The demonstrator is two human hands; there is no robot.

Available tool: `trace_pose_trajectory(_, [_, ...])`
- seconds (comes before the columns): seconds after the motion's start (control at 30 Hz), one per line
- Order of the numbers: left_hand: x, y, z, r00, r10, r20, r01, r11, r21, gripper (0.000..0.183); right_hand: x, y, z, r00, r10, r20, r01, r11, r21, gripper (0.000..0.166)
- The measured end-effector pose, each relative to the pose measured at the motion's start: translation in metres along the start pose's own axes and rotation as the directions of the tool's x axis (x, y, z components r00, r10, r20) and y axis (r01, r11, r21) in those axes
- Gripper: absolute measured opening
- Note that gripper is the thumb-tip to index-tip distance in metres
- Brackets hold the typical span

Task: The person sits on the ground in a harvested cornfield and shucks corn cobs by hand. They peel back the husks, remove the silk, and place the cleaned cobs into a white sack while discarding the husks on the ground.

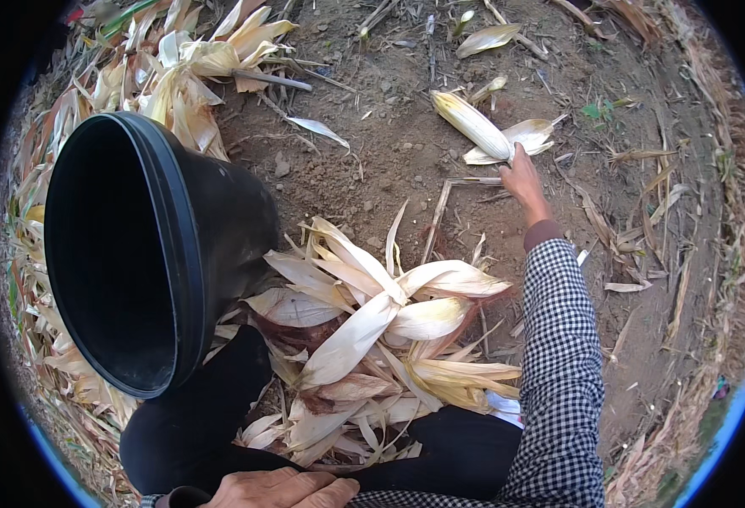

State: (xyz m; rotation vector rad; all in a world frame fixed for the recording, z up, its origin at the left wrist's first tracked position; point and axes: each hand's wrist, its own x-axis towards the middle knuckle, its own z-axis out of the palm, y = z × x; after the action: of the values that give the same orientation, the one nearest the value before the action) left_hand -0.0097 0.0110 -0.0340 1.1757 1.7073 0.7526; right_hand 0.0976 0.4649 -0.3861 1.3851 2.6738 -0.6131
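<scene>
My right hand [523,181] reaches forward over the soil, its fingers at the stem end of an ear of corn in its dry husk [471,124]. A loose husk leaf [528,133] lies beside that end. My left hand [287,487] rests, holding nothing visible, near my lap at the bottom edge. Between my knees and the ear spreads a heap of peeled corn husks [360,343]. A large black plastic bucket [233,216] lies tilted at the left with its mouth towards me; its inside looks dark.
Dry husks and leaves [182,76] are piled behind and left of the bucket. A bent dry stalk [437,219] lies on the soil before my right hand. Stubble and a small green weed [598,111] stand farther off; cornstalk litter lines the right side.
</scene>
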Motion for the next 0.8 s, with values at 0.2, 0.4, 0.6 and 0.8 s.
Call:
trace_pose_trajectory(0.2, [0.039,-0.024,-0.006,0.96,-0.257,0.11,0.272,0.949,-0.157,0.027,0.076,0.032,0.048,0.993,-0.07,0.099,0.078,0.994,-0.08,0.068])
trace_pose_trajectory(0.4, [0.053,-0.028,-0.009,0.937,-0.305,0.169,0.341,0.905,-0.255,0.023,0.072,0.006,0.065,0.989,0.061,0.132,-0.048,0.993,-0.105,0.066])
trace_pose_trajectory(0.6, [0.04,-0.013,-0.008,0.962,-0.183,0.204,0.257,0.861,-0.439,0.023,-0.013,-0.048,0.11,0.959,0.07,0.276,-0.218,0.803,0.554,0.053])
trace_pose_trajectory(0.8, [-0.015,0.003,0.007,0.987,0.096,0.129,-0.025,0.885,-0.465,0.023,-0.116,-0.095,0.06,0.802,-0.019,0.597,-0.491,0.548,0.677,0.029])
